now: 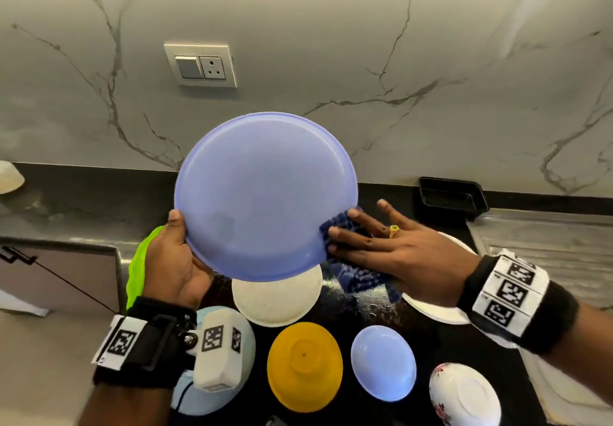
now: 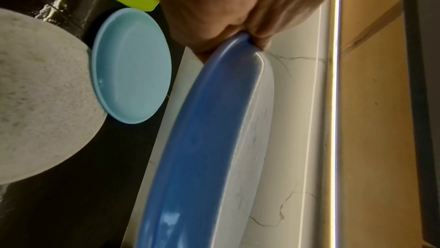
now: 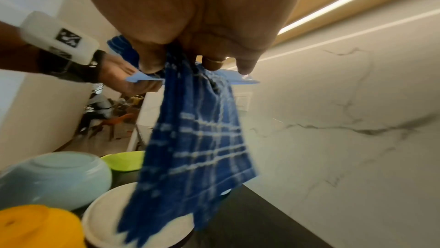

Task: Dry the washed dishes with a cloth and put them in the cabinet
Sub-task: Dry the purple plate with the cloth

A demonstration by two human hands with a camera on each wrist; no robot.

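Note:
I hold a lavender-blue plate (image 1: 265, 193) tilted up above the black counter, its face toward me. My left hand (image 1: 172, 253) grips its lower left rim, thumb on the face and fingers behind; the left wrist view shows the plate (image 2: 202, 148) edge-on. My right hand (image 1: 381, 246) pinches a blue checked cloth (image 1: 358, 279) against the plate's lower right rim. In the right wrist view the cloth (image 3: 197, 139) hangs down from the thumb and fingers, folded over the rim of the plate (image 3: 238, 79).
Upturned dishes crowd the counter below: a white speckled bowl (image 1: 277, 296), a yellow bowl (image 1: 303, 366), a small lavender bowl (image 1: 383, 362), a floral bowl (image 1: 464, 395), a pale blue bowl (image 1: 212, 389) and a green bowl (image 1: 139, 266). A black tray (image 1: 451, 196) stands by the steel drainboard (image 1: 547, 249).

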